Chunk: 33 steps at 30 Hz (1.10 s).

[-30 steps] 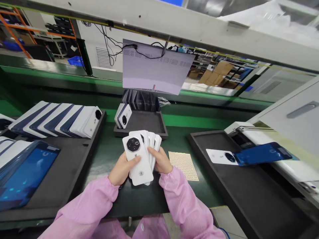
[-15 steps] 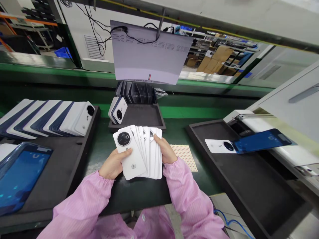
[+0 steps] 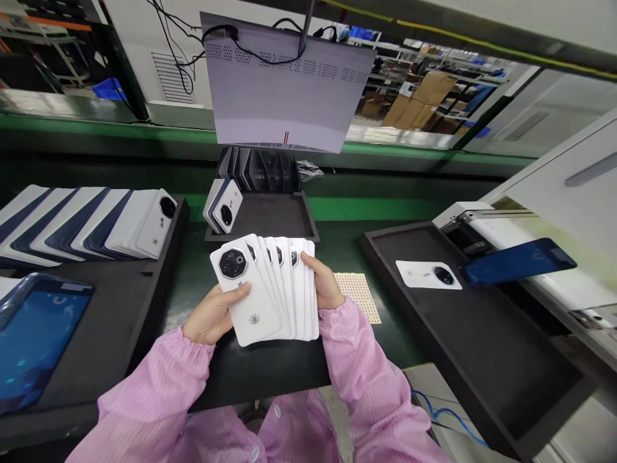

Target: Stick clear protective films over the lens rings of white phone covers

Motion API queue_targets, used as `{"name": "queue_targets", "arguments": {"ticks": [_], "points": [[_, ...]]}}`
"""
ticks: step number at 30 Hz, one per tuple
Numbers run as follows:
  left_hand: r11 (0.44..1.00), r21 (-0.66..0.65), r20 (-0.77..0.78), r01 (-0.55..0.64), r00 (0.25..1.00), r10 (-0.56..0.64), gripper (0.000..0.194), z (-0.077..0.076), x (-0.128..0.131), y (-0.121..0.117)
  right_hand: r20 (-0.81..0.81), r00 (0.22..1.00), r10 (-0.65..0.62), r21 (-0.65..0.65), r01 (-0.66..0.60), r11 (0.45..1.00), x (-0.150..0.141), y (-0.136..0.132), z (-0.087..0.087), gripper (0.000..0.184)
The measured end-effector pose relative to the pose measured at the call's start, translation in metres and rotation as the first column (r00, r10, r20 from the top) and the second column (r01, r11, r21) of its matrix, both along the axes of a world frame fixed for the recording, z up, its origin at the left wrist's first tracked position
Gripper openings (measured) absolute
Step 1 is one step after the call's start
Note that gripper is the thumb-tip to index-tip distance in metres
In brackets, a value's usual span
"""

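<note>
Both of my hands hold a fan of several white phone back panels, each with a dark camera area near its top. My left hand grips the left edge, its thumb lying on the front panel. On the opposite side, my right hand pinches the right edge, thumb near the upper corner. The front panel shows fully, with a round emblem low on it; the panels behind it show only as strips. Under the fan lies the dark green bench top.
At left, a black tray bears rows of white panels and a blue-filmed piece. Ahead stands a smaller tray below a monitor. A sticker sheet lies right; beyond it, another tray holds one white panel.
The fan is spread slightly wider, its front panel shifted left. At right, the blue-filmed piece now sits apart from the white panel on the tray. The camera view has tilted slightly.
</note>
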State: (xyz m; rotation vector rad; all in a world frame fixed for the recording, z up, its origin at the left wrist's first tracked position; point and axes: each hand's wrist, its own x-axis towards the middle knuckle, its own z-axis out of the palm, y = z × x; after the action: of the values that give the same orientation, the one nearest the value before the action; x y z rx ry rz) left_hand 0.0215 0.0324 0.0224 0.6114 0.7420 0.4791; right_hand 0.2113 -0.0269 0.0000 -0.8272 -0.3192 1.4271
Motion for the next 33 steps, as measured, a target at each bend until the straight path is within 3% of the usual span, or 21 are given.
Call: {"name": "queue_targets", "arguments": {"ticks": [8, 17, 25, 33], "points": [[0.991, 0.127, -0.014, 0.034, 0.999, -0.032, 0.028, -0.002, -0.0026, -0.0041, -0.045, 0.999, -0.015, 0.006, 0.015, 1.0, -0.0018, 0.001, -0.0031, 0.023], [0.982, 0.188, -0.017, 0.034, 0.999, -0.031, 0.032, -0.0012, -0.0023, -0.0082, 0.016, 1.0, -0.023, -0.014, 0.023, 1.0, -0.0042, 0.0007, -0.0034, 0.025], [0.976, 0.206, -0.037, 0.069, 0.997, -0.063, 0.032, -0.0053, -0.004, -0.0074, -0.005, 1.0, -0.017, 0.016, 0.017, 1.0, -0.0044, -0.0002, -0.0049, 0.022], [0.977, 0.202, -0.061, 0.071, 0.996, -0.06, 0.033, -0.0024, -0.0031, -0.0064, 0.094, 0.995, -0.035, 0.031, 0.033, 0.999, -0.0065, -0.0006, -0.0096, 0.026]]}}
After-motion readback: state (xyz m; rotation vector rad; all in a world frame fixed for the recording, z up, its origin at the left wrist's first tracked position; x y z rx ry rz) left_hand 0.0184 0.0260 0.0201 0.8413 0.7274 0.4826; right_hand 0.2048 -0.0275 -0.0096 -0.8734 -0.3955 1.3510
